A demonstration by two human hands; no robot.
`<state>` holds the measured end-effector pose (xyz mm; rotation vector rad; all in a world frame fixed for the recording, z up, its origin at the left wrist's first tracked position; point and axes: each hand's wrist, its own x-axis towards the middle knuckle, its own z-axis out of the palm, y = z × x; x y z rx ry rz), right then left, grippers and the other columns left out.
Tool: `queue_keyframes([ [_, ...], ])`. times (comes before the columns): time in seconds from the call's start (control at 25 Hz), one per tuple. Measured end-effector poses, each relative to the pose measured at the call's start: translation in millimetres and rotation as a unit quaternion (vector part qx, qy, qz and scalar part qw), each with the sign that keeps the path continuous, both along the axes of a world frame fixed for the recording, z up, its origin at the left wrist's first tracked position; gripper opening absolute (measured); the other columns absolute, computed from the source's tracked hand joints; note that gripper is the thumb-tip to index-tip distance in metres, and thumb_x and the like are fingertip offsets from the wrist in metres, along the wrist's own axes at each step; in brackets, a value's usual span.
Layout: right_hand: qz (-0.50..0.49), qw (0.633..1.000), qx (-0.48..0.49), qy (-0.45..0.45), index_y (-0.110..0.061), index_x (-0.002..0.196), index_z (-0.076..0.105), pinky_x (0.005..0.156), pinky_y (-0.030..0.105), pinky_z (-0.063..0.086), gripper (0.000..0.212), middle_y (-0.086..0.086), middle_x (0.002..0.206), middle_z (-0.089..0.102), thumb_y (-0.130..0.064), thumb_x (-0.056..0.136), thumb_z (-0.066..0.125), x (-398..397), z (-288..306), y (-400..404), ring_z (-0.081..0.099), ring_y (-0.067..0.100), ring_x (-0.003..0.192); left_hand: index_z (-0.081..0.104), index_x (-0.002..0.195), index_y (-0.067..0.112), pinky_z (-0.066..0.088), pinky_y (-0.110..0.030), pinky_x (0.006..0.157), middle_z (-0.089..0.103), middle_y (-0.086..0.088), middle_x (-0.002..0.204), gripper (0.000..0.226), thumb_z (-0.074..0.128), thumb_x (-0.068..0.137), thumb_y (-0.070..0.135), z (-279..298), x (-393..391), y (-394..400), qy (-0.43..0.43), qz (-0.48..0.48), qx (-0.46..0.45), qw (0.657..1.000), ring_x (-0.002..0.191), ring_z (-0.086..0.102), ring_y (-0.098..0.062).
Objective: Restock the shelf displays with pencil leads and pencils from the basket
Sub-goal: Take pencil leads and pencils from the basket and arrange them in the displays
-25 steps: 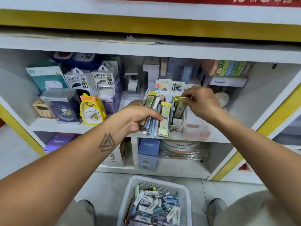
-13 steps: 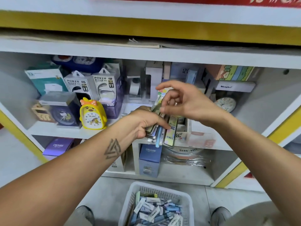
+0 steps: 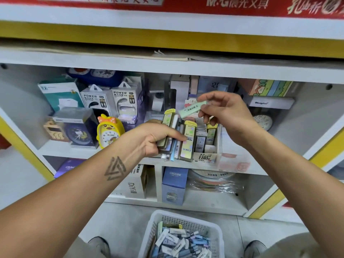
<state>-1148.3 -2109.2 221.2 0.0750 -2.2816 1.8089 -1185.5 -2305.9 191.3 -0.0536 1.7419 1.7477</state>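
Green lead case (image 3: 191,108) pinched in raised right hand (image 3: 222,110), left hand (image 3: 158,139) gripping fanned lead packs (image 3: 178,138) below

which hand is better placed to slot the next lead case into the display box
Right. The right hand already pinches a single pale green lead case just above the display box. The left hand is full, gripping a bundle of cases and pencils, so it cannot place one cleanly.

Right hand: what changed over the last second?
The right hand left the display box, drew a pale green lead case from the bundle and lifted it clear, pinched. The left hand still grips the bundle; the basket stayed put.
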Motion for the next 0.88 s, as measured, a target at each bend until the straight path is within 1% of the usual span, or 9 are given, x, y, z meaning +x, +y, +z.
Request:
queue_keyframes([
  [0.12, 0.005, 1.000, -0.021, -0.013, -0.005, 0.109, 0.066, 0.052, 0.027, 0.047, 0.020, 0.020, 0.083, 0.074, 0.005, 0.092, 0.063, 2, -3, 5, 0.063, 0.022, 0.060, 0.070, 0.081, 0.002, 0.062, -0.043, 0.062, 0.074, -0.016, 0.074, 0.017, 0.068, 0.075, -0.013, 8, -6, -12, -0.011, 0.010, 0.008, 1.000, 0.062, 0.073, -0.025],
  [0.28, 0.016, 1.000, -0.006, -0.024, -0.001, 0.107, 0.067, 0.063, 0.027, 0.058, 0.015, 0.020, 0.088, 0.075, 0.004, 0.094, 0.062, -1, -9, 8, 0.070, 0.021, 0.069, 0.068, 0.091, 0.002, 0.062, -0.041, 0.059, 0.074, -0.015, 0.078, 0.030, 0.073, 0.063, -0.008, 18, -18, -37, 0.003, 0.055, -0.013, 0.998, 0.063, 0.073, -0.023],
  [0.36, 0.011, 0.997, 0.076, -0.002, -0.002, 0.104, 0.070, 0.069, 0.030, 0.058, 0.013, 0.013, 0.088, 0.075, 0.003, 0.093, 0.064, -6, -14, 3, 0.069, 0.017, 0.073, 0.067, 0.085, 0.003, 0.059, -0.035, 0.049, 0.073, -0.013, 0.069, 0.027, 0.073, 0.061, -0.006, 21, -22, -52, 0.005, 0.076, -0.025, 0.997, 0.056, 0.071, -0.022],
  [0.44, 0.012, 0.985, 0.168, 0.035, -0.007, 0.098, 0.073, 0.069, 0.024, 0.058, 0.014, 0.004, 0.088, 0.072, 0.004, 0.091, 0.067, -11, -19, -5, 0.066, 0.007, 0.072, 0.066, 0.081, 0.003, 0.058, -0.033, 0.048, 0.071, -0.011, 0.064, 0.022, 0.073, 0.061, -0.004, 21, -26, -67, 0.006, 0.087, -0.039, 0.995, 0.053, 0.070, -0.021],
  [0.48, 0.015, 0.979, 0.199, 0.048, -0.010, 0.097, 0.073, 0.068, 0.021, 0.057, 0.016, 0.005, 0.088, 0.072, 0.003, 0.091, 0.067, -14, -20, -10, 0.066, 0.004, 0.069, 0.066, 0.079, 0.003, 0.058, -0.034, 0.048, 0.071, -0.011, 0.064, 0.017, 0.073, 0.066, -0.005, 20, -27, -72, 0.005, 0.094, -0.043, 0.995, 0.053, 0.070, -0.021],
  [0.52, 0.017, 0.973, 0.224, 0.054, -0.014, 0.097, 0.072, 0.069, 0.021, 0.058, 0.018, 0.007, 0.089, 0.072, 0.002, 0.091, 0.068, -18, -23, -14, 0.067, 0.004, 0.067, 0.066, 0.078, 0.002, 0.059, -0.035, 0.049, 0.071, -0.011, 0.063, 0.012, 0.071, 0.071, -0.005, 19, -29, -78, 0.004, 0.101, -0.045, 0.994, 0.053, 0.070, -0.021],
  [0.6, 0.001, 0.956, 0.286, 0.064, -0.020, 0.098, 0.069, 0.074, 0.031, 0.060, 0.018, 0.002, 0.088, 0.071, -0.004, 0.090, 0.069, -28, -29, -23, 0.070, 0.011, 0.069, 0.066, 0.076, 0.002, 0.059, -0.037, 0.048, 0.071, -0.012, 0.063, 0.009, 0.068, 0.077, -0.006, 16, -31, -87, -0.001, 0.111, -0.048, 0.993, 0.052, 0.070, -0.022],
  [0.72, -0.037, 0.917, 0.378, 0.118, -0.020, 0.098, 0.071, 0.078, 0.035, 0.057, 0.010, -0.008, 0.084, 0.068, -0.015, 0.090, 0.071, -39, -36, -36, 0.065, 0.012, 0.076, 0.066, 0.077, 0.002, 0.056, -0.034, 0.044, 0.071, -0.011, 0.062, 0.010, 0.068, 0.076, -0.008, 12, -31, -96, -0.004, 0.117, -0.046, 0.992, 0.051, 0.070, -0.021],
  [0.88, -0.069, 0.896, 0.411, 0.152, -0.012, 0.100, 0.069, 0.073, 0.039, 0.058, 0.008, 0.004, 0.084, 0.071, -0.013, 0.094, 0.065, -54, -44, -48, 0.065, 0.021, 0.075, 0.066, 0.079, 0.003, 0.056, -0.033, 0.044, 0.072, -0.012, 0.063, 0.011, 0.069, 0.077, -0.008, 8, -32, -102, -0.002, 0.117, -0.047, 0.992, 0.052, 0.071, -0.021],
])
